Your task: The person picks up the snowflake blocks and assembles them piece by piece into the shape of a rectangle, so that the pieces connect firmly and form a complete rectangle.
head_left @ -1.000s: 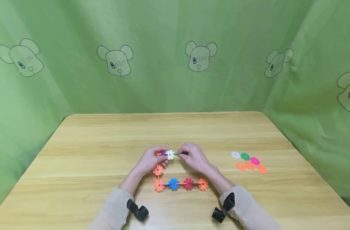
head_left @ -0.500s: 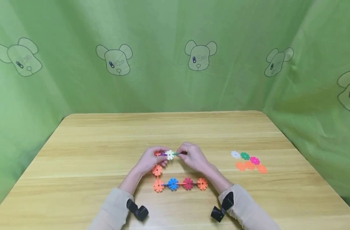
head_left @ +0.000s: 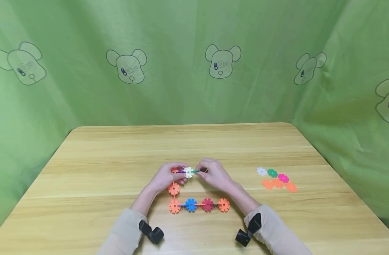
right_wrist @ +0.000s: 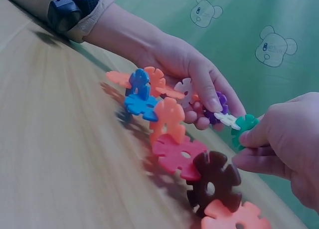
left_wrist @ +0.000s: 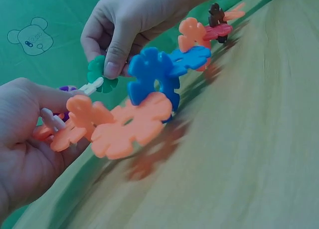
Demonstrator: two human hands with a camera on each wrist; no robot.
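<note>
Lost part of the purple snowflake disc behind the left grip and part of the green snowflake disc behind the right grip. Saw only some of the nearest orange snowflake disc, cut by the right wrist view's bottom edge. Lost the near edge of the desk below the head view. Could not read the blurred lettering on the mouse-head prints.

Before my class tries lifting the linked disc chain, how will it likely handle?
The chain may sag or pull apart, since its discs seem only slotted together. It is likely light: the discs look thin and plastic. It probably won't roll, because neighbouring discs sit crosswise.
</note>
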